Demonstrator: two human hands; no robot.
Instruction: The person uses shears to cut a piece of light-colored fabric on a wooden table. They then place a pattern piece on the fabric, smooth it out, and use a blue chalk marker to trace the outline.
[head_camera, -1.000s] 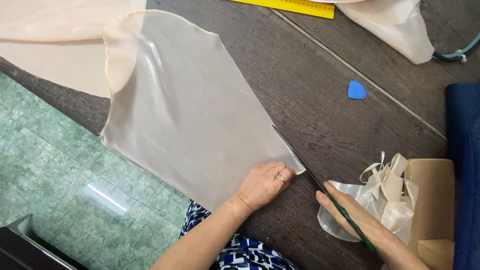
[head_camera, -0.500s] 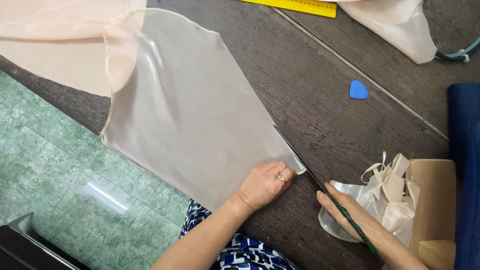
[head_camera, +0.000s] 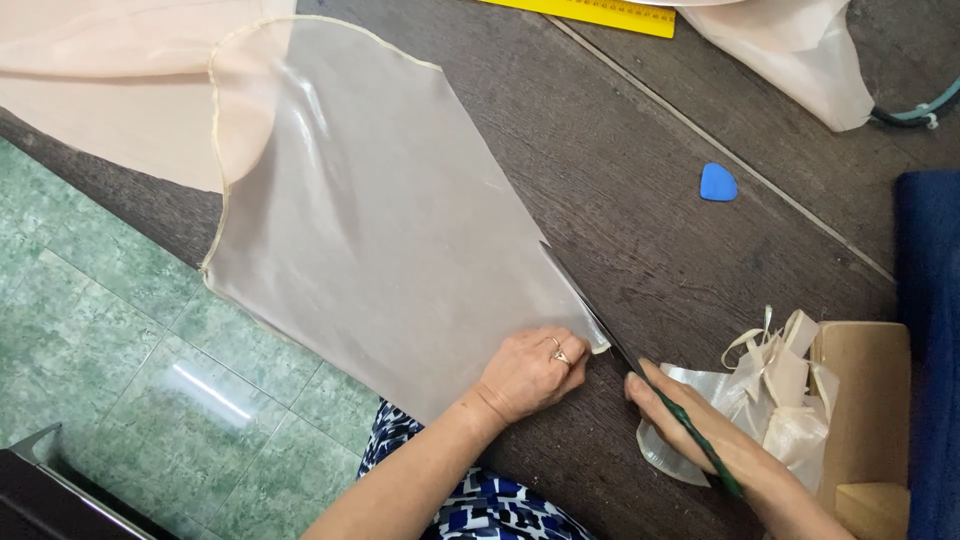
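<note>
the right hand (head_camera: 700, 440) at 5 o'clock grips dark-handled scissors (head_camera: 640, 380), blades running up the right edge of the sheer peach fabric (head_camera: 380, 220). the left hand (head_camera: 530, 372), just beside at 6 o'clock, presses flat on the fabric's near corner, fingers close to the blades: a slip could nick them. the fabric spreads toward 11 o'clock, partly overhanging the dark wooden table (head_camera: 620, 180); its weight could drag the cut off line. blue chalk (head_camera: 718, 183) lies at 1 o'clock.
</note>
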